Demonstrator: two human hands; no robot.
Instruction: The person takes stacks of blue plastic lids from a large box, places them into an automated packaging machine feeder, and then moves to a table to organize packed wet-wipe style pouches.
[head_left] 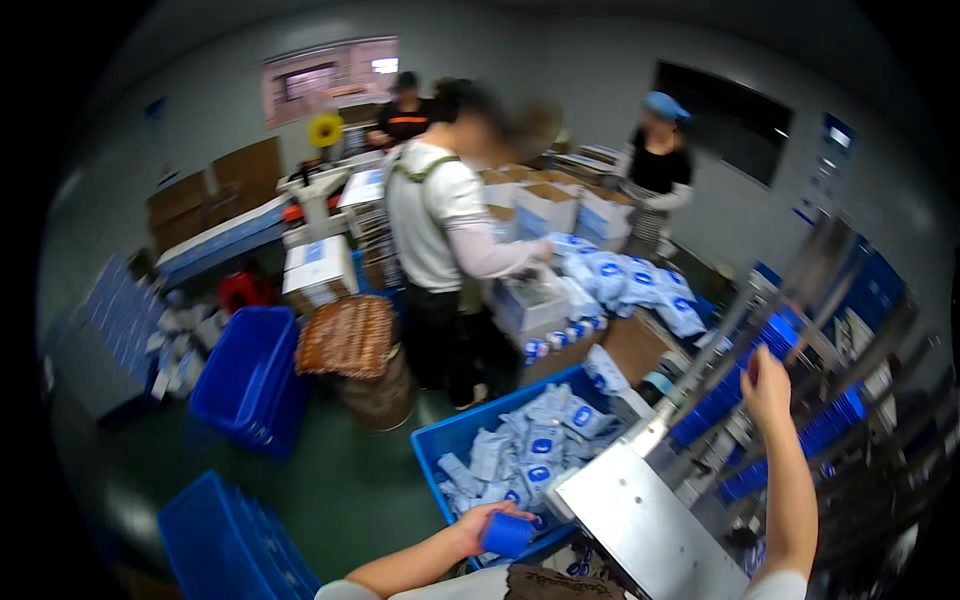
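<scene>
In my left hand (484, 530) is a short blue ridged stack (507, 535), round in outline, held low beside the blue bin. Its exact kind is hard to make out. My right hand (766, 385) reaches up to the machine at the right, its fingers curled against the upper end of a long blue ridged stack (776, 336). That stack lies at a slant between metal rails. A second blue row (800, 440) runs alongside it, below my right forearm. The blue bin (428, 450), full of pale blue-and-white packets (540, 445), stands between my arms.
A flat metal machine cover (640, 520) sits right in front of me. Blue crates (245, 375) stand at the left, near a drum with a brown woven cover (347, 335). A co-worker in white (430, 210) stands beside a table heaped with packets (630, 280); two other people work farther back.
</scene>
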